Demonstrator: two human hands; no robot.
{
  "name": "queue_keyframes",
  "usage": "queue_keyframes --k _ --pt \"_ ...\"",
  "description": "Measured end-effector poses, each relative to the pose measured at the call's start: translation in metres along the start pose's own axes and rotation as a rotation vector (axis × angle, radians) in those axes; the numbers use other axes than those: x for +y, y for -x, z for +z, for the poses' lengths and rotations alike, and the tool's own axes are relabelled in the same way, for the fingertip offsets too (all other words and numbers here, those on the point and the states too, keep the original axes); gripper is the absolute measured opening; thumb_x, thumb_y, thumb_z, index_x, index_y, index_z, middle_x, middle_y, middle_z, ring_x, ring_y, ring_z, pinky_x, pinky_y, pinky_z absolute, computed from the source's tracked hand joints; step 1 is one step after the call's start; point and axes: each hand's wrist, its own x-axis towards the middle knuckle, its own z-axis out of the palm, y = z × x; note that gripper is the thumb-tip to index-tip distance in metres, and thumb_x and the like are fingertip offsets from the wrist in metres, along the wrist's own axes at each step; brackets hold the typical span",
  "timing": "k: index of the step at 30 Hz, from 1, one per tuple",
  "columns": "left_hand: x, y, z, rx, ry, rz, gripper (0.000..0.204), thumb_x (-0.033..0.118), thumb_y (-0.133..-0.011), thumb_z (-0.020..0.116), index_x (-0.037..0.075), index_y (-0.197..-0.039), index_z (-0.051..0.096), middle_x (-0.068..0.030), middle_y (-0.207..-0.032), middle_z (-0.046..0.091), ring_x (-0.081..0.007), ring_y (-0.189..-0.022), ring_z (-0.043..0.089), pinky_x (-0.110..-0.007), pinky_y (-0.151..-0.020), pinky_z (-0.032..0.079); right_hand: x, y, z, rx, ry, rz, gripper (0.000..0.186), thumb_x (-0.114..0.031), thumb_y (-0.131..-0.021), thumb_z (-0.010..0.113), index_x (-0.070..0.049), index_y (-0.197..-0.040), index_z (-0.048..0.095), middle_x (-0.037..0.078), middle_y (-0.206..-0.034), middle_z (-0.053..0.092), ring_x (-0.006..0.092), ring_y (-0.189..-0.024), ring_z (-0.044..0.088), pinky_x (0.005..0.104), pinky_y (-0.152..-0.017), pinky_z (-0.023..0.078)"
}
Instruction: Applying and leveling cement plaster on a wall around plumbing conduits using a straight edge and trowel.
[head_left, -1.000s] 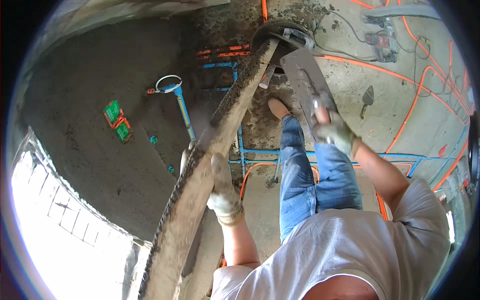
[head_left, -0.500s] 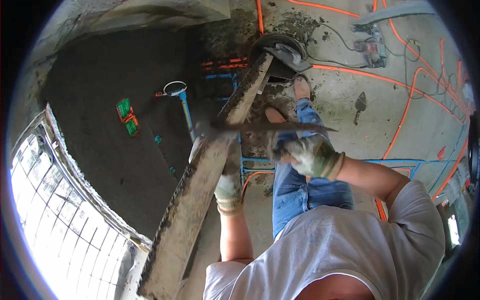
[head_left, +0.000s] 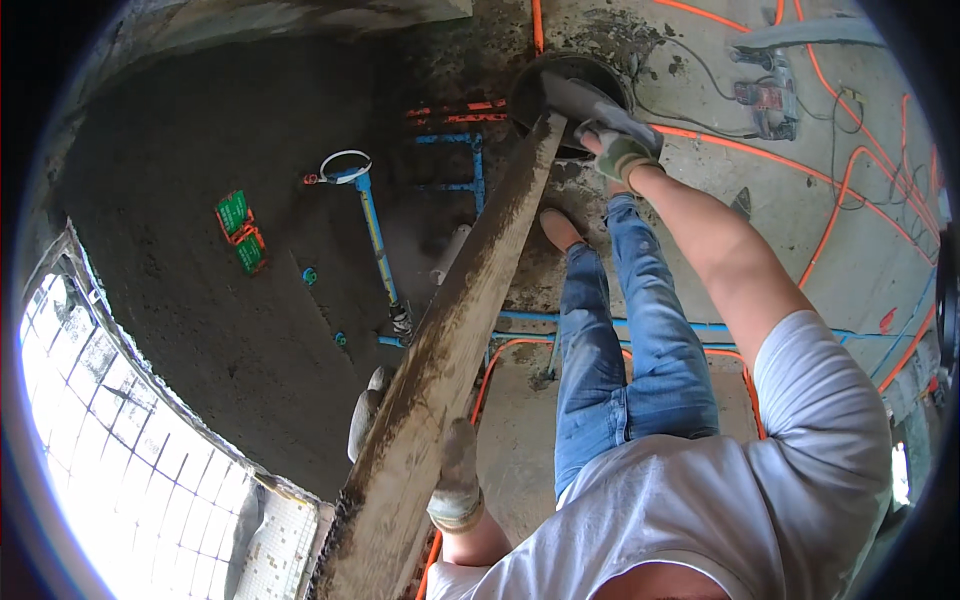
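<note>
My left hand (head_left: 458, 468), in a pale work glove, grips a long mortar-stained wooden board (head_left: 450, 330) about midway, its fingers showing past the far-left edge. The board runs slantwise from the lower left up toward a round dark bucket (head_left: 520, 92), with mortar caked along its edge. My right hand (head_left: 617, 152), gloved too, is stretched out over the bucket. It is closed on a flat grey plastering trowel (head_left: 600, 108), whose blade lies at the board's upper end. The grip itself is partly hidden by the fingers.
Dark fresh plaster covers the wall (head_left: 170, 200), around green boxes (head_left: 242, 232) and a blue pipe (head_left: 374, 235). Orange conduits (head_left: 745, 145) cross the floor. A power drill (head_left: 768, 100) with its cord lies at right; a pointed trowel (head_left: 741, 203) sits behind my forearm. A window grid (head_left: 130, 430) stands left.
My right hand has moved from beside the board's middle, where it held a thin blade, up to the bucket. My left hand has slid or shifted lower with the board.
</note>
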Motion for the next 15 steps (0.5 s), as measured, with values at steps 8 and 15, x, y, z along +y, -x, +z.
queue_keyframes --k 8,15 --pt "0.026 -0.029 -0.021 -0.168 0.216 -0.120 0.063 0.023 -0.080 0.075 -0.005 -0.128 0.046 -0.0173 -0.123 0.055 -0.0241 -0.111 0.057 -0.036 -0.095 0.047 -0.004 0.064 -0.069 -0.487 -0.985 0.314 0.014 -0.023 -0.083 0.062 -0.010 -0.085 0.060 0.006 -0.075 0.059 0.0140 -0.060 0.057 0.0282 -0.045 0.042" --pt "0.016 -0.053 -0.029 -0.234 0.149 0.060 0.056 0.022 -0.073 0.080 -0.002 -0.115 0.053 -0.0111 -0.105 0.062 -0.0186 -0.094 0.061 -0.031 -0.077 0.051 -0.086 0.187 -0.137 -0.645 -1.252 0.394 0.004 -0.017 -0.083 0.061 -0.013 -0.082 0.060 -0.004 -0.061 0.053 0.0073 -0.042 0.046 0.0199 -0.033 0.031"
